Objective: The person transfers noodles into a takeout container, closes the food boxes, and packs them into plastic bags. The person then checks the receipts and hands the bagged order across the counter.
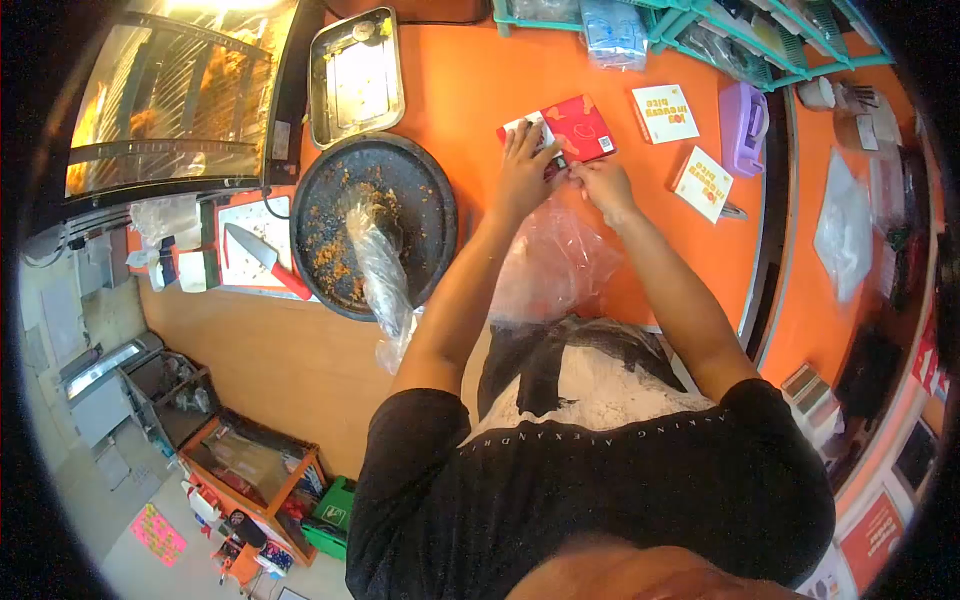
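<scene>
Box (582, 122) on surface (450, 80), right of pan (430, 212). Risk, we think: box skids or dents if right hand (600, 186) works its near edge harder than left hand (524, 168) steadies. Bag (548, 270), also right of pan, could snag under box; it lies just below hands. Left hand: fingers spread over box. Right hand: fingers drawn narrow at edge; we can't tell what's pinched.

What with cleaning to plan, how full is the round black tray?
Not empty, partly covered: the round black tray holds brown crumbs and crumpled clear plastic.
</scene>
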`<state>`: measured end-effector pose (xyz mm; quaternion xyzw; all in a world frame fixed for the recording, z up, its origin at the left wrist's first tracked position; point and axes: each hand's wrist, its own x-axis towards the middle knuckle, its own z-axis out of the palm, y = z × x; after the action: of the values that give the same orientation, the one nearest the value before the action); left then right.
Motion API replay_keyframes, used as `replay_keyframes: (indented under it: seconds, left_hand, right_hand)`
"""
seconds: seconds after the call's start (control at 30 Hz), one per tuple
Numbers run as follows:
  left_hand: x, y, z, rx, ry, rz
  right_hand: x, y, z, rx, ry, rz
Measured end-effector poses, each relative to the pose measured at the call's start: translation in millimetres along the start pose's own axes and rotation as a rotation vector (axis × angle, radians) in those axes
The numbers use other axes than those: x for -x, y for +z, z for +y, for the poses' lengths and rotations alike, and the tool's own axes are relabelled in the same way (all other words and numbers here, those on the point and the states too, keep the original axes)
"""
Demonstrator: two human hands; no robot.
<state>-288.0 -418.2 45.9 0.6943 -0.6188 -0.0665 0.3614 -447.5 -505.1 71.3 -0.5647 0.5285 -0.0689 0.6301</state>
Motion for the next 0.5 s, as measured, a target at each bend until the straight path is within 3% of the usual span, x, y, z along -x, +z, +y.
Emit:
replay_keyframes:
  seconds: [0.3, 0.37, 0.43, 0.5]
  left_hand:
    - [2.8, 1.5, -6.5, -0.108, 0.147, -0.009]
    - [4.0, 1.7, -5.6, -0.078, 0.18, -0.03]
    - [1.5, 0.2, -8.9, -0.141, 0.194, -0.031]
    - [1.1, 7.5, -24.0, -0.174, 0.301, -0.079]
  right_hand:
    - [-3.4, 2.8, 19.8, -0.151, 0.07, 0.016]
    - [-5.9, 7.2, 30.1, -0.258, 0.082, 0.072]
    - [-6.3, 18.4, 29.2, -0.16, 0.128, 0.139]
    - [-19.0, 29.6, 53.2, -0.011, -0.017, 0.35]
